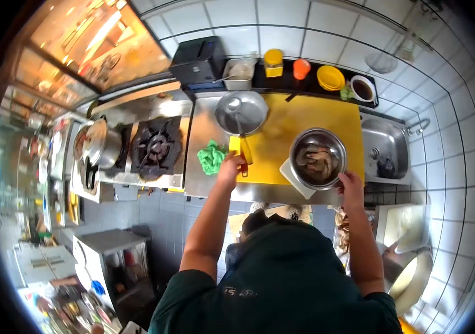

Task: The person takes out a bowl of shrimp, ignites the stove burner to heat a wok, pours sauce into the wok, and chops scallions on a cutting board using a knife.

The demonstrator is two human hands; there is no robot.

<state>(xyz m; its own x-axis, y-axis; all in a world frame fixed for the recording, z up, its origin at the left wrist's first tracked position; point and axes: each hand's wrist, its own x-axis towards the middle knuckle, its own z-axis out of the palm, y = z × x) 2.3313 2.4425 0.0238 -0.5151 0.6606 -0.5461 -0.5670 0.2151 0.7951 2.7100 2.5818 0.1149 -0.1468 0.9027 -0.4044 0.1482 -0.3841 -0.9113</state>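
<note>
My left hand [231,169] is closed around the lower end of a yellow handle [234,146] at the front left of the yellow board [273,161]. Behind it lies a round metal pan [241,111] with a ladle-like utensil in it. A crumpled green cloth [211,157] is just left of this hand. My right hand [351,183] pinches the front right rim of a steel bowl [317,139]. Shrimp-like pieces [318,160] lie inside the bowl. Under the bowl, a white item [298,181] sticks out at the front left.
A stove burner [157,146] and a large pot [102,142] stand at the left. The sink [383,147] adjoins the board's right side. Along the back are a black box [197,61], a metal container [240,74], yellow lids [331,78] and a cup of dark liquid [362,89].
</note>
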